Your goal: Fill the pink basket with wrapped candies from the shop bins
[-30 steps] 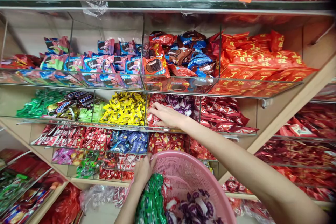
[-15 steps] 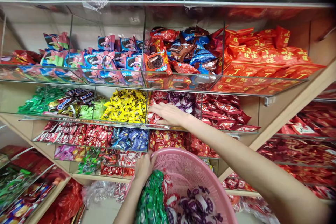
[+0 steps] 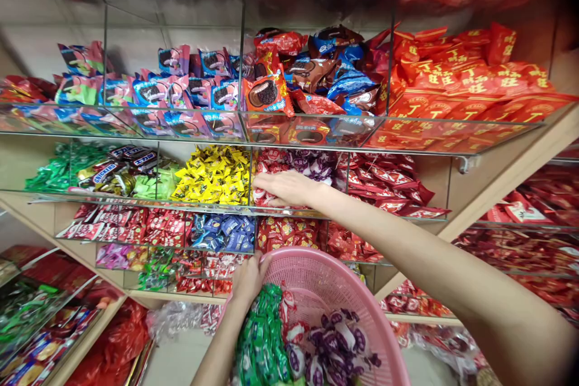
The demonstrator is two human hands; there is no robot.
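My left hand (image 3: 248, 280) is closed over the near-left rim of a pink plastic basket (image 3: 375, 307), thumb on the edge. Inside the basket lie green-wrapped candies (image 3: 262, 338), a few red and white ones (image 3: 297, 332) and purple and white twist-wrapped candies (image 3: 339, 344). Stretched over the shelf front, my right hand (image 3: 287, 188) reaches into a compartment of red-wrapped candies (image 3: 271, 160), with purple candies (image 3: 312, 163) just behind it. Its fingers and thumb are apart over the red candies, touching them; the fingertips are partly hidden.
Left of that compartment are yellow-wrapped candies (image 3: 215, 175) and Snickers bars (image 3: 106, 174). Clear dividers and a front lip (image 3: 217, 208) edge the shelf. Packaged cookies (image 3: 266, 93) and red packets (image 3: 452, 84) fill the shelf above. Blue candies (image 3: 224, 232) lie below.
The view has tilted down slightly, so the upper shelf stands higher in the picture. My right hand has shifted a little within the red candies; the left still holds the basket rim.
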